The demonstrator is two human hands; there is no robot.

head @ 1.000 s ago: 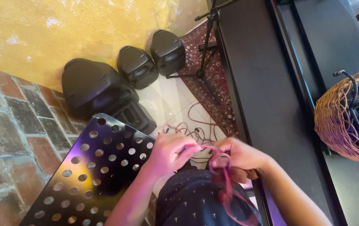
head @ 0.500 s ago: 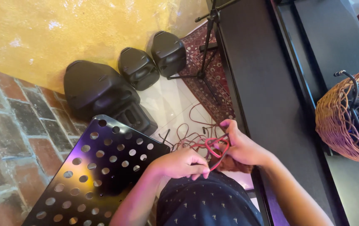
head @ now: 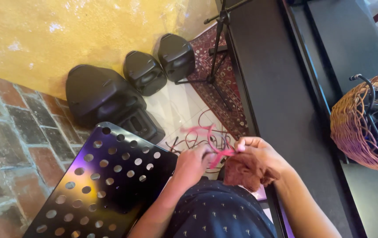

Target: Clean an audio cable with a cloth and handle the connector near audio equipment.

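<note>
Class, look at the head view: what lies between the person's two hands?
In the head view, a red cord runs between the left hand and the right hand, blurred. A reddish-brown cloth bunches under the right hand.

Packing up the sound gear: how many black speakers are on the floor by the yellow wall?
3: a large speaker nearest the brick wall, a middle speaker beside it, and a far speaker by the rug. Others may sit out of frame.

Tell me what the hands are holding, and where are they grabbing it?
Both hands grip a thin red cable. The left hand and right hand pinch it close together near its middle, with loops hanging free. The right hand also holds a brown cloth, bunched underneath it.
</note>
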